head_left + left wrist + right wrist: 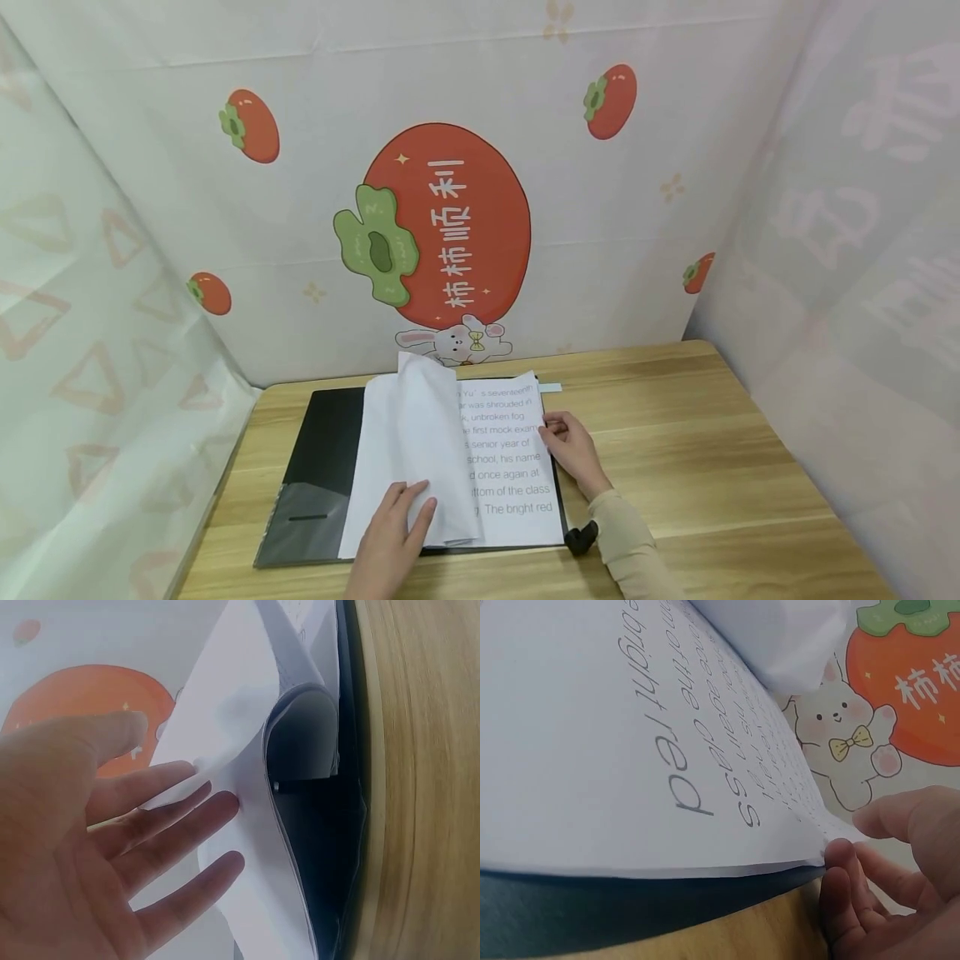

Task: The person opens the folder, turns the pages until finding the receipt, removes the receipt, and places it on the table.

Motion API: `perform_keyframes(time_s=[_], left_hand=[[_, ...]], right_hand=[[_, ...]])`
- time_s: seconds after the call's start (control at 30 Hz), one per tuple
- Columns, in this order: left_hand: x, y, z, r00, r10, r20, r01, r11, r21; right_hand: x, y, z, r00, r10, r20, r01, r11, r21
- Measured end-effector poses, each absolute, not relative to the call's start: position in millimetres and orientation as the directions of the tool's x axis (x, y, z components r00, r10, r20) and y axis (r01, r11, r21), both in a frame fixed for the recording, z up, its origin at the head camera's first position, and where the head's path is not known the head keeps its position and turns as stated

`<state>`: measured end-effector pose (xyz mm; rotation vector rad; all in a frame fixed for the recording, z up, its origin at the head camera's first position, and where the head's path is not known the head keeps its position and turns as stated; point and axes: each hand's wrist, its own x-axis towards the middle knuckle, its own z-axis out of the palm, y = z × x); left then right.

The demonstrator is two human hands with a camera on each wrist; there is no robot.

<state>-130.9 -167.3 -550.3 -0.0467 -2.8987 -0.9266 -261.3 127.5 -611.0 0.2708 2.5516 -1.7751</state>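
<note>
A black folder (322, 442) lies spread on the table, with a stack of white printed paper (517, 467) on its right side. Several sheets (431, 442) are bent over toward the left in a loose curl. My left hand (393, 533) lies against these sheets, its fingers spread and fairly straight; in the left wrist view two fingertips (229, 802) meet the paper. At the right edge of the printed page is my right hand (573, 450), fingers loosely bent. The right wrist view has its fingertips (838, 851) at the page edge, the thumb a little apart from them.
The wooden table (675, 467) extends to the right of the folder. A pale blue tab (550, 387) sticks out from the folder's upper right. White cloth with red persimmon prints (457, 225) stands behind the table and along both sides. A small black object (581, 537) sits beside the right sleeve.
</note>
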Motion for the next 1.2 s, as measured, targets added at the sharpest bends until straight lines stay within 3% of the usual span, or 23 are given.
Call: perform_keyframes(time_s=[0.4,1.2], left_hand=[[-130.8,-185.6,-559.0,-0.994,-0.093,0.057,-0.045,0.822,0.567],[-131.7,-206.2,-571.2,-0.995,-0.101,-0.010,-0.090,0.835,0.543]], right_hand=[[-258.5,130.8,-611.0,-0.983,0.136,-0.120,0.158,0.317,-0.935],[-257.5,132.3,-615.7,-0.987,0.118,-0.113,0.139,0.251,-0.958]])
